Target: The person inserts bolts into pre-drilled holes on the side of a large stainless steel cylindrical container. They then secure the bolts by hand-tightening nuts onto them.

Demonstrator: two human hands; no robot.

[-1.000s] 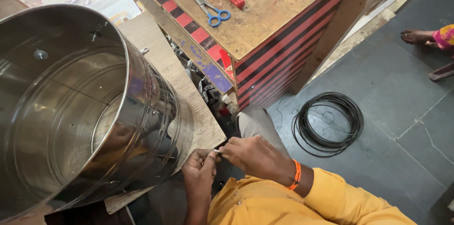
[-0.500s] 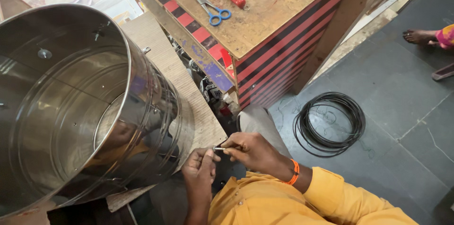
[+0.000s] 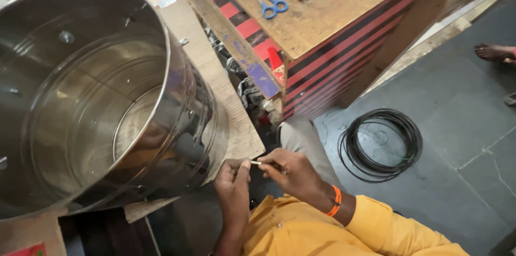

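While both hands meet low in the middle, the left hand (image 3: 232, 180) and right hand (image 3: 293, 172) pinch a tiny metal piece (image 3: 257, 163) between closed fingertips. It sits just beside the big steel drum (image 3: 97, 100) on a board (image 3: 215, 78). Black wire (image 3: 380, 146) lies coiled on the floor.

The steel drum (image 3: 97, 100) looked glossy and mirror-smooth; the counter (image 3: 333, 14) top was matt, worn wood; the floor (image 3: 462, 143) was dull grey stone.
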